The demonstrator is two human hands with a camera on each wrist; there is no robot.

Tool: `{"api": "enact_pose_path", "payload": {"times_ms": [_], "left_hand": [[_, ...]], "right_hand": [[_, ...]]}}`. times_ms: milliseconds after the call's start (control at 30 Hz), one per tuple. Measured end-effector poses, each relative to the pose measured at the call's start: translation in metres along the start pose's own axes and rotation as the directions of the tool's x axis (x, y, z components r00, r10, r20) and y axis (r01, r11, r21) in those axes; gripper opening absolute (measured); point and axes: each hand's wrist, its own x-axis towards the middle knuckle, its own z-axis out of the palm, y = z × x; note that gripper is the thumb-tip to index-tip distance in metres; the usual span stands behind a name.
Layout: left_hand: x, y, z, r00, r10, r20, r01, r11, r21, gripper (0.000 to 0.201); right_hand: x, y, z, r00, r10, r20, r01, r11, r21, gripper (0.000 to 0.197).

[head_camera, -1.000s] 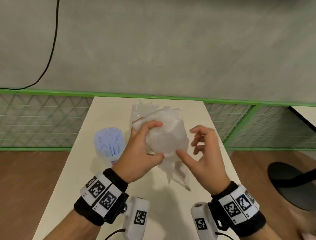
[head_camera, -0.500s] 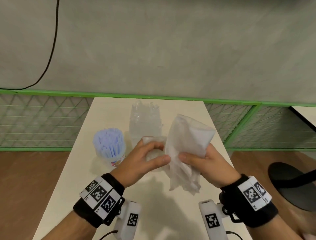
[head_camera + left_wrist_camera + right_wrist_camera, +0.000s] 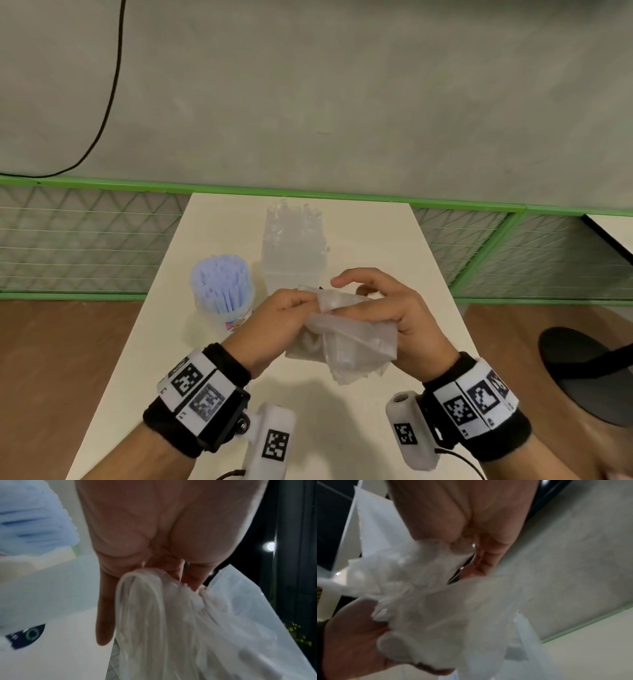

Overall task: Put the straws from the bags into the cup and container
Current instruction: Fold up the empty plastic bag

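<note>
Crumpled clear plastic bags (image 3: 346, 337) are being held up between both hands, just above the near middle of the tabletop (image 3: 219, 219). The left hand (image 3: 274, 325) is pinching the bags' upper left edge, fingers (image 3: 104, 615) curled against the film. The right hand (image 3: 394, 308) is gripping the right side with thumb and lower fingers, index finger lifted free. The bags are hanging down and toward the onlooker from both grips; no straws are showing inside, judging from the limp film. Just beyond the hands, the clear container (image 3: 294, 250) is standing full of clear straws. To its left, nearer the left hand, the cup (image 3: 224, 291) is packed with blue straws (image 3: 222, 277), upright. Judgement: filling appears done; bags are being bundled for disposal.
</note>
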Motion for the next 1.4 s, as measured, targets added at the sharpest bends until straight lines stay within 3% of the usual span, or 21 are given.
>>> {"api": "enact_pose_path", "payload": {"times_ms": [67, 100, 167, 267, 367, 467, 500, 567, 633, 667, 767, 833, 933, 1000, 1067, 1133, 1167, 1200, 1267, 1333, 1400], "left_hand": [[-0.001, -0.003, -0.002, 0.996, -0.077, 0.048, 0.083, 0.987, -0.139, 0.057], [-0.004, -0.003, -0.002, 0.991, -0.109, 0.077, 0.123, 0.97, -0.209, 0.064], [-0.007, -0.004, -0.002, 0.988, -0.085, 0.127, 0.113, 0.965, -0.235, 0.054], [-0.01, -0.007, -0.002, 0.994, -0.029, 0.103, 0.04, 0.993, -0.11, 0.041], [-0.008, -0.013, -0.006, 0.998, 0.058, 0.009, -0.058, 0.992, 0.109, 0.039], [-0.009, -0.016, -0.008, 0.974, 0.204, -0.097, -0.144, 0.89, 0.434, 0.028], [-0.009, -0.017, -0.006, 0.967, 0.232, -0.106, -0.155, 0.866, 0.475, 0.028], [-0.008, -0.017, -0.001, 0.962, 0.246, -0.12, -0.155, 0.85, 0.504, 0.032], [-0.007, -0.02, 0.005, 0.96, 0.246, -0.135, -0.156, 0.868, 0.471, 0.03], [-0.008, -0.02, 0.007, 0.963, 0.236, -0.131, -0.161, 0.891, 0.424, 0.029], [-0.017, -0.02, 0.013, 0.982, 0.165, -0.093, -0.149, 0.976, 0.157, 0.037], [-0.02, -0.02, 0.012, 0.982, 0.146, -0.118, -0.144, 0.989, 0.028, 0.039], [-0.021, -0.024, 0.007, 0.965, 0.186, -0.183, -0.186, 0.982, 0.019, 0.034], [-0.022, -0.024, 0.004, 0.956, 0.213, -0.201, -0.216, 0.976, 0.005, 0.035], [-0.022, -0.025, 0.001, 0.947, 0.247, -0.206, -0.256, 0.966, -0.018, 0.041], [-0.023, -0.026, -0.003, 0.938, 0.271, -0.214, -0.282, 0.959, -0.021, 0.065], [-0.024, -0.026, -0.006, 0.94, 0.27, -0.208, -0.281, 0.959, -0.028, 0.077], [-0.025, -0.026, -0.01, 0.948, 0.259, -0.183, -0.269, 0.963, -0.031, 0.083], [-0.026, -0.021, -0.019, 0.972, 0.215, -0.098, -0.221, 0.974, -0.054, 0.072], [-0.026, -0.011, -0.028, 0.993, 0.12, 0.005, -0.119, 0.989, -0.086, 0.052], [-0.023, -0.005, -0.036, 0.992, 0.042, 0.122, -0.046, 0.998, 0.033, 0.042]], "right_hand": [[0.001, 0.0, -0.001, 0.994, -0.113, -0.01, 0.107, 0.964, -0.244, 0.027], [0.002, 0.001, -0.001, 0.99, -0.139, -0.001, 0.133, 0.949, -0.286, 0.027], [0.003, -0.001, 0.0, 0.994, -0.113, 0.001, 0.111, 0.971, -0.214, 0.024], [0.006, -0.008, -0.005, 0.998, -0.037, 0.046, 0.042, 0.992, -0.123, 0.032], [0.01, -0.012, -0.029, 0.952, 0.21, 0.221, -0.235, 0.968, 0.091, 0.065], [0.011, -0.016, -0.047, 0.84, 0.348, 0.417, -0.461, 0.863, 0.208, 0.058], [0.01, -0.019, -0.042, 0.828, 0.386, 0.407, -0.481, 0.863, 0.158, 0.048], [0.008, -0.024, -0.017, 0.889, 0.387, 0.244, -0.366, 0.922, -0.128, 0.032], [0.005, -0.022, 0.011, 0.968, 0.248, 0.029, -0.216, 0.891, -0.4, 0.031], [0.005, -0.022, 0.02, 0.98, 0.186, -0.065, -0.195, 0.872, -0.449, 0.03], [0.01, -0.019, 0.027, 0.964, 0.141, -0.225, -0.226, 0.879, -0.419, 0.032], [0.015, -0.02, 0.029, 0.966, 0.156, -0.204, -0.223, 0.905, -0.363, 0.034], [0.016, -0.01, 0.034, 0.968, 0.172, -0.182, -0.233, 0.885, -0.402, 0.04], [0.016, -0.003, 0.037, 0.94, 0.218, -0.264, -0.297, 0.902, -0.312, 0.036], [0.015, 0.0, 0.044, 0.87, 0.39, -0.301, -0.408, 0.913, 0.004, 0.033], [0.015, 0.001, 0.053, 0.773, 0.585, -0.245, -0.495, 0.798, 0.344, 0.03], [0.015, -0.001, 0.056, 0.751, 0.61, -0.254, -0.503, 0.777, 0.38, 0.029], [0.015, -0.003, 0.057, 0.76, 0.578, -0.296, -0.483, 0.808, 0.336, 0.025], [0.015, -0.007, 0.054, 0.842, 0.392, -0.371, -0.388, 0.917, 0.088, 0.011], [0.016, -0.012, 0.049, 0.921, 0.207, -0.33, -0.263, 0.955, -0.135, 0.019], [0.021, -0.019, 0.05, 0.958, 0.116, -0.263, -0.178, 0.957, -0.228, 0.029]]}}
